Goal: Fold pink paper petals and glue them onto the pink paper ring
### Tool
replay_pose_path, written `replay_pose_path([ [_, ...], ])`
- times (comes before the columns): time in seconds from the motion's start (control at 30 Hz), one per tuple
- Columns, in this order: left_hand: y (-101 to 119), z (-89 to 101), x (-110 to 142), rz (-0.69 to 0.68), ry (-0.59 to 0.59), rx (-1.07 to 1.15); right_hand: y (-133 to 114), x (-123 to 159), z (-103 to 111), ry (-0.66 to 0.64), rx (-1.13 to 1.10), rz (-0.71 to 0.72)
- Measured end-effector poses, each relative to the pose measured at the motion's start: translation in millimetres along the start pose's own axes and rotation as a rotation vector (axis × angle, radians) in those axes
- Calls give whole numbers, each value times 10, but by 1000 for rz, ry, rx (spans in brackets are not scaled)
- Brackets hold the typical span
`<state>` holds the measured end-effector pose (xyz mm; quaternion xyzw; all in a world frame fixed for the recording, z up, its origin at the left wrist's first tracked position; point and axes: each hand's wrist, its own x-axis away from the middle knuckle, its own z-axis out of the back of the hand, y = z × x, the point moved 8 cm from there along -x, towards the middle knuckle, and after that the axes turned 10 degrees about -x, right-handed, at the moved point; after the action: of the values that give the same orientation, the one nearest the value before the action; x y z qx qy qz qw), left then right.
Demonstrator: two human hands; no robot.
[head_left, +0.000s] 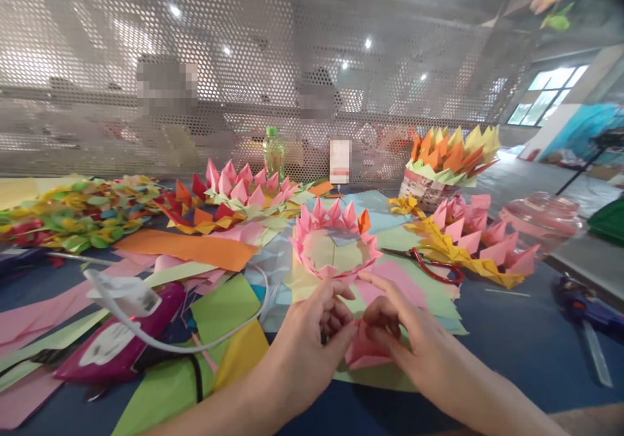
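Observation:
Both of my hands meet low in the middle of the view, over a small folded piece of pink paper (366, 351). My left hand (316, 322) pinches its left edge between thumb and fingers. My right hand (397, 322) grips the upper right side, its index finger stretched forward. Just beyond my fingertips stands a ring of pink folded paper petals (319, 214), with one orange petal (364, 220) at its right. Sheets of pink paper (392, 283) and pale green paper (441, 293) lie beneath and around them.
Red-handled scissors (441, 272) lie right of the ring. A magenta tool (121, 345) with a white cable (195, 348) lies left. Glue gun (580, 299) is far right. Behind stand a green bottle (273, 153), a phone (340, 162), an orange-yellow paper flower (446, 156) and a perforated screen (244, 46).

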<state>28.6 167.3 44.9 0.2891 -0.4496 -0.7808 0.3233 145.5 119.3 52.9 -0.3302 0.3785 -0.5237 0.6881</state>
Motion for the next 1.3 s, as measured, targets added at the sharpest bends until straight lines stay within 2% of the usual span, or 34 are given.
replay_pose_path([
  [0.17,-38,-33,28,40,-55,-107,31,-2,43,29,115,-32],
  [0.27,-79,-11,24,62,-30,-134,-48,61,77,87,232,43],
  [0.37,-173,7,5,145,-2,-19,-164,173,68,107,281,170],
  [0.57,-261,-54,-20,337,-35,347,-247,286,33,123,467,334],
  [0.73,-256,-157,17,416,-123,389,-255,288,36,155,543,457],
  [0.8,-237,-157,37,358,-150,258,-254,311,39,162,564,495],
  [0.83,-204,-128,40,286,-137,136,-243,319,35,150,570,498],
  [0.93,39,-8,65,-61,-7,-281,-188,322,33,109,551,449],
  [1.03,269,15,147,-333,99,-499,-189,328,46,114,544,448],
  [1.13,329,-62,176,-407,58,-590,-196,337,68,149,541,469],
  [1.3,275,-184,169,-374,-87,-693,-151,315,79,126,501,415],
])
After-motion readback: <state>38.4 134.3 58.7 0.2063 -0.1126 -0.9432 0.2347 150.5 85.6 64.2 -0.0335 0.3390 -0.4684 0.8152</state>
